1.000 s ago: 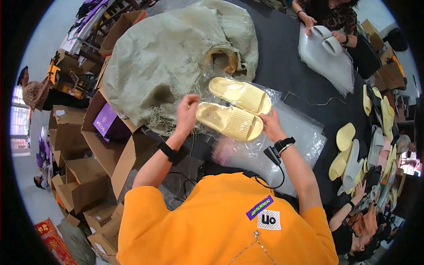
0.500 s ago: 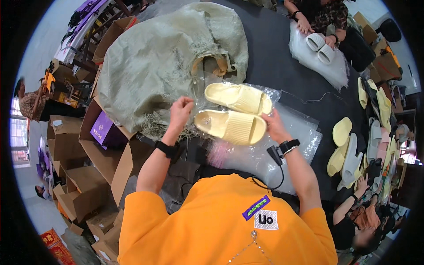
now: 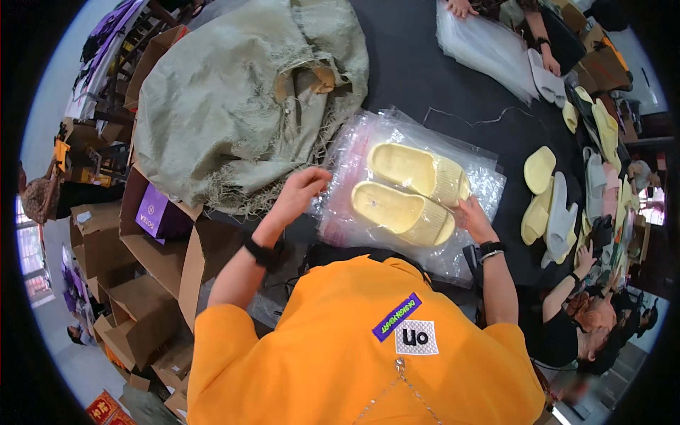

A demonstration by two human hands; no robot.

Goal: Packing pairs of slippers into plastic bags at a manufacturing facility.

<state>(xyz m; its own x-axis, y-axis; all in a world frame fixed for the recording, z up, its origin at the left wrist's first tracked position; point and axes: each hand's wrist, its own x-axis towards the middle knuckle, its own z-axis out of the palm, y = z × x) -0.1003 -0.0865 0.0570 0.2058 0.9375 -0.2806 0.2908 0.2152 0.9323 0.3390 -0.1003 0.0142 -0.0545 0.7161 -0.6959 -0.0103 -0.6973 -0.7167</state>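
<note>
Slippers, a pale yellow pair — lying side by side on my stack of clear plastic bags, toes toward my right.
My right hand has its fingers closed on the toe end of the pair, while my left hand is by the stack's left edge, fingers loosely curled — I cannot tell whether they pinch any plastic. Beyond that hand, a frayed grey-green sack slumps on the dark table; to my right, loose yellow and grey slippers lie in a row, well apart from the pair.
</note>
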